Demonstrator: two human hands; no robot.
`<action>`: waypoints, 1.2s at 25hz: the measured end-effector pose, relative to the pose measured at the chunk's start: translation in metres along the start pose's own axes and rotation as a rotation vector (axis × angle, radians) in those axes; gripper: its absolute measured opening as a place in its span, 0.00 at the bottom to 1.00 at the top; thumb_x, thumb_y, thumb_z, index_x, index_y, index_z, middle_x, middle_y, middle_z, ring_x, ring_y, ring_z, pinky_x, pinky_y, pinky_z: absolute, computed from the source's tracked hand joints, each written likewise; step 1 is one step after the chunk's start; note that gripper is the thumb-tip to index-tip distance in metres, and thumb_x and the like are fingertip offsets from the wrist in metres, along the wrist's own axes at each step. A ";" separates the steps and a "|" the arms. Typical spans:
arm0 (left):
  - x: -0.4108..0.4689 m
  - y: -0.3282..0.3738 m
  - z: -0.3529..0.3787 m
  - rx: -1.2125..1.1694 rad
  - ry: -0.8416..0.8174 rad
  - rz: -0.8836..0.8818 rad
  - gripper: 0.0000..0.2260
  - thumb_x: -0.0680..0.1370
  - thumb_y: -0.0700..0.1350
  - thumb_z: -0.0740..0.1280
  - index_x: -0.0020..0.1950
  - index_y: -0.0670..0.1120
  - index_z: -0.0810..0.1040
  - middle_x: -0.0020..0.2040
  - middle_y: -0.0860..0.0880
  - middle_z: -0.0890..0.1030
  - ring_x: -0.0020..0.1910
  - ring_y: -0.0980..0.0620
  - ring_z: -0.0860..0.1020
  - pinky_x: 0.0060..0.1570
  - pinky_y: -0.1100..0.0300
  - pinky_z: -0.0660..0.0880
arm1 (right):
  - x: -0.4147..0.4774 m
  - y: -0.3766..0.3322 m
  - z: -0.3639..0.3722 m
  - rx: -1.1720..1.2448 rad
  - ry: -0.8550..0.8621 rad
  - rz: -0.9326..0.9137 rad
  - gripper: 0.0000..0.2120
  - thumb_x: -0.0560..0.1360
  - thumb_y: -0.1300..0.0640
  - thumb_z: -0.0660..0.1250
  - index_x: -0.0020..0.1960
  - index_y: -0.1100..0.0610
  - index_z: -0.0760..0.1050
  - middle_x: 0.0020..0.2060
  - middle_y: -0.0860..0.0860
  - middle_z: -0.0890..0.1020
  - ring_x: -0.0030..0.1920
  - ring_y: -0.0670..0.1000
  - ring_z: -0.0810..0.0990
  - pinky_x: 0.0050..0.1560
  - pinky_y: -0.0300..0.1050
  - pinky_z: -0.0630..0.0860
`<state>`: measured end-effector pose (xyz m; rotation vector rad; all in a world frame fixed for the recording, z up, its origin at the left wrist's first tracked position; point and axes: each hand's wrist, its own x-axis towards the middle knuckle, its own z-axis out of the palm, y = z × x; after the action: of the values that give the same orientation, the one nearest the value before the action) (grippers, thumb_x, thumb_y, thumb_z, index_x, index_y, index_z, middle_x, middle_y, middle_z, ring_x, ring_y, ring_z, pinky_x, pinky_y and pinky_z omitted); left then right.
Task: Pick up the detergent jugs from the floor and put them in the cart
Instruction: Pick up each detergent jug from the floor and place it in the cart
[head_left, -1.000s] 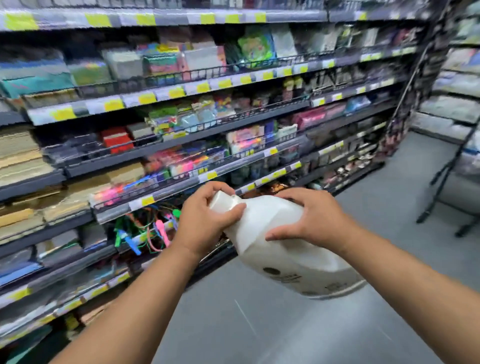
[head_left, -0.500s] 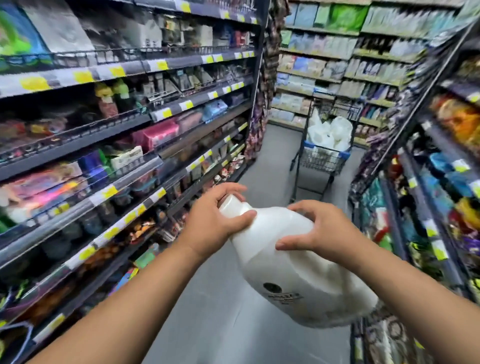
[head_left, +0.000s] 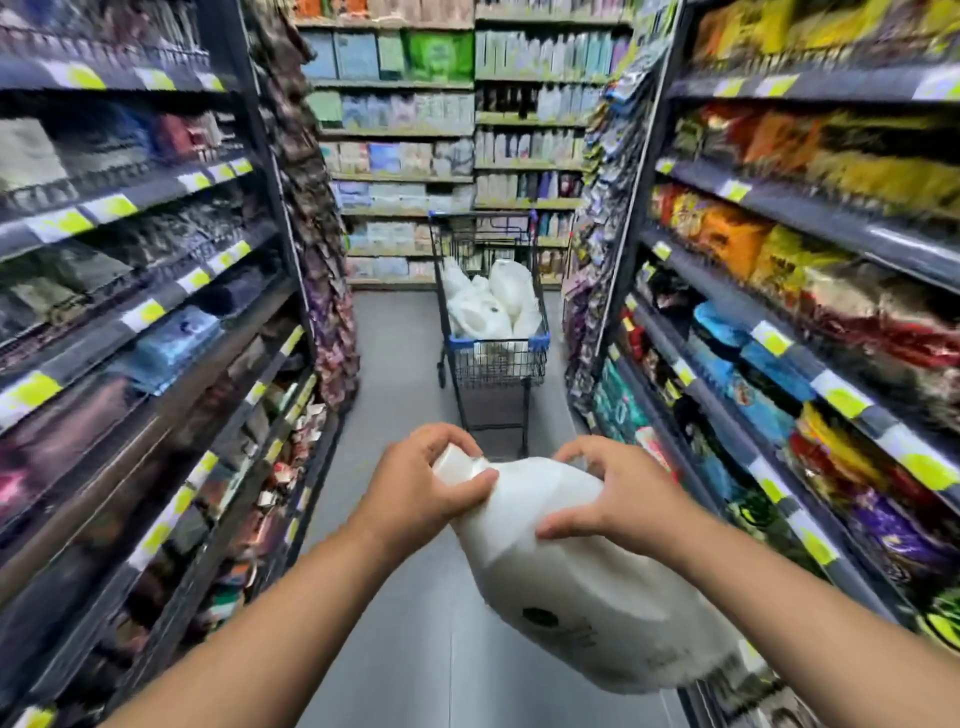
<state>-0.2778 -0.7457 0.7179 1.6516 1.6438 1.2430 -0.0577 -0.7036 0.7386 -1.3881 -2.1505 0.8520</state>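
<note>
L hand (head_left: 415, 493) gripping neck of white detergent jug (head_left: 587, 587) | R hand (head_left: 618, 499) gripping jug shoulder | cart (head_left: 493, 364) ahead w/ white jugs (head_left: 493, 306), well apart

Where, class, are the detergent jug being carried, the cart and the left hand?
detergent jug (head_left: 587, 587), head view, on its white body.
cart (head_left: 498, 366), head view, on the basket's front wire wall.
left hand (head_left: 415, 491), head view, on the back of the hand, which grips the jug's neck.
</note>
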 end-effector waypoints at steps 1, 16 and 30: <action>0.039 -0.014 0.008 -0.016 0.007 -0.019 0.11 0.63 0.52 0.78 0.38 0.55 0.78 0.39 0.52 0.82 0.36 0.60 0.76 0.38 0.68 0.72 | 0.037 0.010 -0.004 0.000 0.017 0.014 0.24 0.51 0.43 0.84 0.41 0.41 0.74 0.32 0.40 0.77 0.35 0.38 0.74 0.36 0.33 0.70; 0.481 -0.187 0.029 -0.051 0.008 -0.140 0.10 0.67 0.47 0.78 0.39 0.52 0.78 0.39 0.54 0.79 0.34 0.62 0.74 0.34 0.68 0.69 | 0.513 0.085 -0.012 -0.108 -0.104 0.063 0.27 0.52 0.40 0.83 0.44 0.40 0.73 0.34 0.37 0.76 0.36 0.34 0.74 0.35 0.29 0.66; 0.870 -0.299 0.043 0.057 -0.268 -0.159 0.15 0.69 0.49 0.77 0.50 0.55 0.75 0.42 0.57 0.79 0.37 0.60 0.75 0.32 0.71 0.68 | 0.877 0.153 -0.034 -0.051 0.064 0.153 0.35 0.48 0.34 0.80 0.52 0.42 0.76 0.40 0.42 0.77 0.44 0.48 0.77 0.43 0.41 0.72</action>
<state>-0.5168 0.1422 0.6654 1.6062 1.6196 0.8642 -0.2869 0.1556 0.6851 -1.6010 -2.0523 0.8016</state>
